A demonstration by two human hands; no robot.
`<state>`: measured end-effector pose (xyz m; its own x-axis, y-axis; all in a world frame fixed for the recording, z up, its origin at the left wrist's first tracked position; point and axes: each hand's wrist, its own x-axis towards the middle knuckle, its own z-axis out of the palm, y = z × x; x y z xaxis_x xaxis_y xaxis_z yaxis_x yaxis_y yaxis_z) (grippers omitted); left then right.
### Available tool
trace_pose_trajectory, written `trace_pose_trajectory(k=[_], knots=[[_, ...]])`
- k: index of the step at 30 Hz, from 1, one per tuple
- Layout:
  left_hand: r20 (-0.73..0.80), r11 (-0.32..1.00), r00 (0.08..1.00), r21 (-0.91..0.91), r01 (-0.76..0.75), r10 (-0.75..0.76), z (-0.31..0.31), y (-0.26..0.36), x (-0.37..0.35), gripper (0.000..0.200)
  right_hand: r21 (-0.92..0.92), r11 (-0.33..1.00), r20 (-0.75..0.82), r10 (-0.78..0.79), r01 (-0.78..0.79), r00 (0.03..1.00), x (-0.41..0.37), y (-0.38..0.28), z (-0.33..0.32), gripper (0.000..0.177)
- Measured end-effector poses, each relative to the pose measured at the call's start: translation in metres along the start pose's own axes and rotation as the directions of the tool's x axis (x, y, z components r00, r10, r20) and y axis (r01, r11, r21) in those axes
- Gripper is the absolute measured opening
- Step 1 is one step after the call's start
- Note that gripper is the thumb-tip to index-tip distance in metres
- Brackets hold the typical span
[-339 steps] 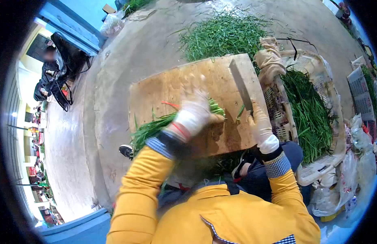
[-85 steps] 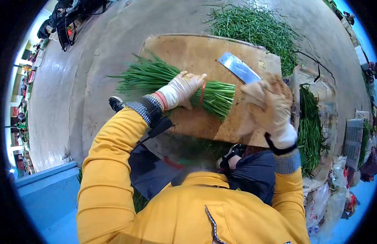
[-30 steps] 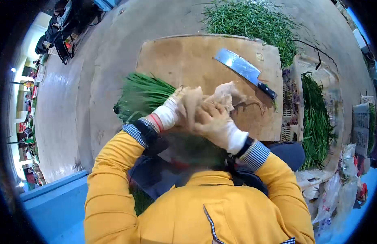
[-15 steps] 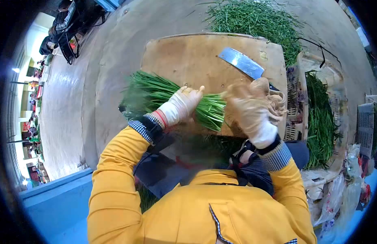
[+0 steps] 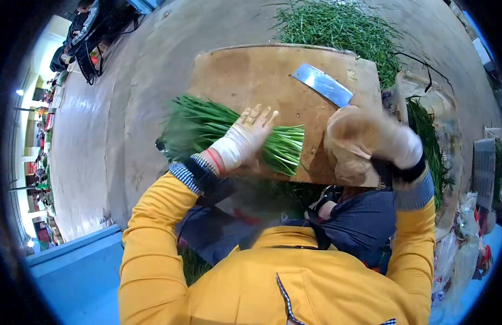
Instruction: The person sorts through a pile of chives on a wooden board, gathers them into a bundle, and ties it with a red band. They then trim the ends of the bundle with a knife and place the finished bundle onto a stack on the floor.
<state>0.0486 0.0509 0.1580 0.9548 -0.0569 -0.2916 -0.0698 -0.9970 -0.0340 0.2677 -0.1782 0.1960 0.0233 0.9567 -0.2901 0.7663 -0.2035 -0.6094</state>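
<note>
A thick bunch of chives (image 5: 286, 146), long green leaves with pale cut-looking ends, lies across the near left part of a wooden board (image 5: 240, 65). Its leafy end sticks out past the left edge and is blurred. My left hand (image 5: 243, 138), in a pale glove with bare-looking fingertips, lies over the bunch and holds it. My right hand (image 5: 405, 146), also gloved, is smeared by motion at the board's right edge. Below its fingers lies a tan crumpled cloth (image 5: 351, 157). A cleaver blade (image 5: 324, 84) rests on the board beyond, its handle hidden from sight.
Loose chives (image 5: 337, 27) are heaped on the floor behind the board. On the right stands a crate (image 5: 451, 103) with more greens (image 5: 421, 119). Plastic bags (image 5: 462, 238) hang at the lower right. A person (image 5: 72, 38) sits far off at the upper left.
My right hand has moved right and away from the cut ends of the chives. The tan cloth now sits nearer me. My left hand's fingers have spread slightly on the bunch.
</note>
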Motion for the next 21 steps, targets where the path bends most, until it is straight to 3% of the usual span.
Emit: trace_pose_trajectory(k=[1, 3, 4, 6, 7, 8, 10, 11, 13, 14, 15, 17, 18, 19, 20, 21], knots=[[0.04, 0.997, 0.999, -0.073, -0.005, 0.008, -0.011, 0.003, -0.001, 0.135, 0.053, 0.996, -0.387, 0.088, -0.073, 0.918, 0.004, 0.039, -0.007, 0.039], [-0.025, 0.996, 0.999, -0.088, -0.034, 0.032, -0.028, 0.018, -0.01, 0.137, 0.133, 0.984, -0.709, 0.178, -0.119, 0.682, 0.004, 0.053, -0.006, 0.054], [-0.091, 0.994, 0.995, -0.099, -0.052, 0.043, -0.032, 0.023, -0.013, 0.139, -0.303, 0.858, -0.688, 0.105, -0.415, 0.718, 0.006, 0.043, 0.0, 0.058], [-0.056, 0.993, 0.997, -0.097, -0.061, 0.055, -0.012, 0.028, -0.011, 0.143, -0.565, 0.628, -0.57, 0.172, -0.535, 0.804, 0.004, 0.007, 0.03, 0.066], [-0.058, 0.999, 0.998, -0.044, -0.032, 0.03, 0.007, 0.027, -0.005, 0.141, -0.451, 0.743, -0.494, 0.254, -0.494, 0.832, 0.0, -0.011, 0.043, 0.071], [-0.088, 0.997, 0.996, -0.076, -0.013, 0.007, 0.005, 0.028, -0.002, 0.135, -0.408, 0.77, -0.522, 0.244, -0.491, 0.817, 0.001, -0.001, 0.066, 0.066], [-0.209, 0.989, 0.978, -0.146, -0.02, -0.011, 0.007, 0.025, 0.004, 0.12, -0.374, 0.758, -0.559, 0.276, -0.534, 0.782, 0.009, 0.019, 0.099, 0.056], [-0.139, 0.989, 0.99, -0.139, -0.052, 0.032, 0.01, 0.019, 0.008, 0.117, -0.357, 0.754, -0.573, 0.289, -0.551, 0.767, 0.011, 0.026, 0.112, 0.053], [-0.082, 0.989, 0.992, -0.106, -0.101, 0.093, -0.005, 0.005, 0.015, 0.115, -0.526, 0.743, -0.544, 0.08, -0.413, 0.836, 0.01, 0.033, 0.111, 0.052], [-0.005, 0.931, 0.995, -0.353, -0.099, 0.104, -0.013, -0.004, 0.014, 0.112, -0.517, 0.74, -0.56, 0.087, -0.43, 0.824, 0.006, 0.038, 0.106, 0.052], [0.075, 0.814, 0.988, -0.577, -0.067, 0.135, -0.02, -0.013, 0.011, 0.109, -0.052, 0.936, -0.6, 0.248, -0.347, 0.76, -0.001, 0.035, 0.092, 0.049], [-0.174, 0.721, 0.966, -0.644, -0.257, 0.189, -0.032, -0.025, -0.006, 0.108, 0.145, 0.987, -0.682, 0.154, -0.074, 0.715, -0.031, 0.005, 0.055, 0.048], [-0.276, 0.643, 0.941, -0.689, -0.334, 0.194, -0.055, -0.025, -0.016, 0.109, 0.763, 0.586, -0.566, 0.401, 0.273, 0.72, -0.04, 0.003, 0.063, 0.047], [-0.269, 0.659, 0.942, -0.674, -0.334, 0.202, -0.072, -0.024, -0.025, 0.109, 0.828, 0.482, -0.516, 0.45, 0.287, 0.729, -0.049, 0.005, 0.061, 0.044], [-0.168, 0.508, 0.972, -0.831, -0.228, 0.162, -0.087, -0.021, -0.035, 0.107, 0.879, 0.372, -0.459, 0.49, 0.298, 0.741, -0.058, 0.004, 0.055, 0.041], [-0.057, 0.331, 0.988, -0.938, -0.101, 0.14, -0.095, -0.019, -0.042, 0.105, 0.856, 0.163, -0.511, 0.416, 0.492, 0.752, -0.06, -0.003, 0.051, 0.038]])
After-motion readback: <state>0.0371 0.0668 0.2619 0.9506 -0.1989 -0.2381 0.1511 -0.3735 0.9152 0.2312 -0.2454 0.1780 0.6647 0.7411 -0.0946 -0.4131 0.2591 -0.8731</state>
